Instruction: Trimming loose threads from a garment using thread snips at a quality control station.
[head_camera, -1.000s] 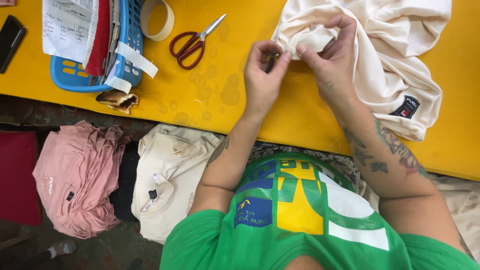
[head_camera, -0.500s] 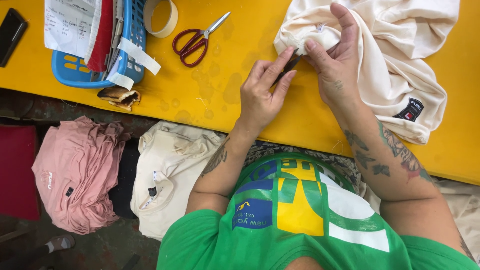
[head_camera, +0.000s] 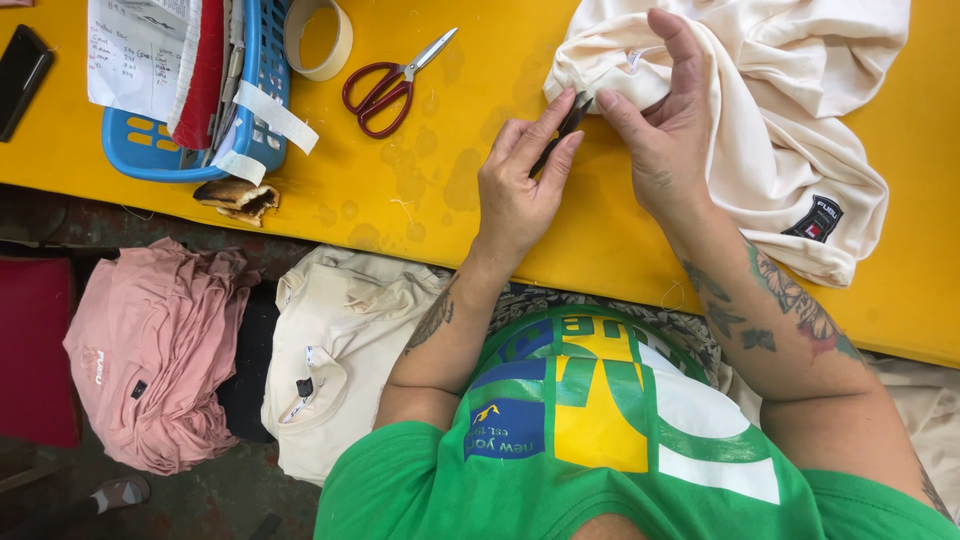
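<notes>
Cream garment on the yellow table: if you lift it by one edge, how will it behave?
Likely floppy: the cream garment lies in soft folds and bunches where the right hand pinches it. Probably light, being thin cloth. It should drag rather than slide cleanly on the table, and part may slip off the near edge, where it already overhangs.

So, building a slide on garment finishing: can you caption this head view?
Left hand pinches a small dark tool against a cream shirt held by the right hand on a yellow table.
</notes>
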